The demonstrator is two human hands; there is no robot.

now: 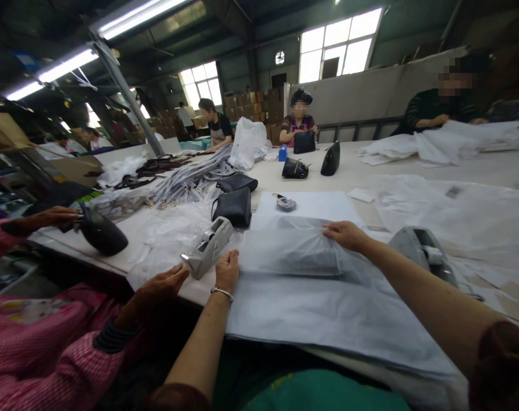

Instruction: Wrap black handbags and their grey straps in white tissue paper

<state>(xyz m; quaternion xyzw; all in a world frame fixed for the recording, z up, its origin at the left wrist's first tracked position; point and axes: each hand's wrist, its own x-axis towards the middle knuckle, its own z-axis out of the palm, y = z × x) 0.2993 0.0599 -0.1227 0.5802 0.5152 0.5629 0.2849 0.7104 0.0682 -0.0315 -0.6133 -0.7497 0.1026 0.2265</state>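
Sheets of thin white tissue paper (293, 302) lie stacked on the table in front of me. One sheet is folded over a dark, flat item that shows faintly through it; its kind is hidden. My right hand (346, 235) pinches the folded sheet at its upper right. At the left edge of the paper, my left hand (227, 269), with a bracelet at its wrist, is closed on the paper. Just left of that hand stands a grey tape dispenser (210, 248). Behind the dispenser sits a black handbag (232, 208). A coiled grey strap (285, 203) rests on the paper further back.
At my left, a co-worker's hand (165, 285) is near the dispenser, and their other hand holds a black bag (103, 231). Another tape dispenser (426, 254) is at the right. Grey straps (194, 174), clear plastic bags (469, 211) and more black bags (331, 158) lie further off.
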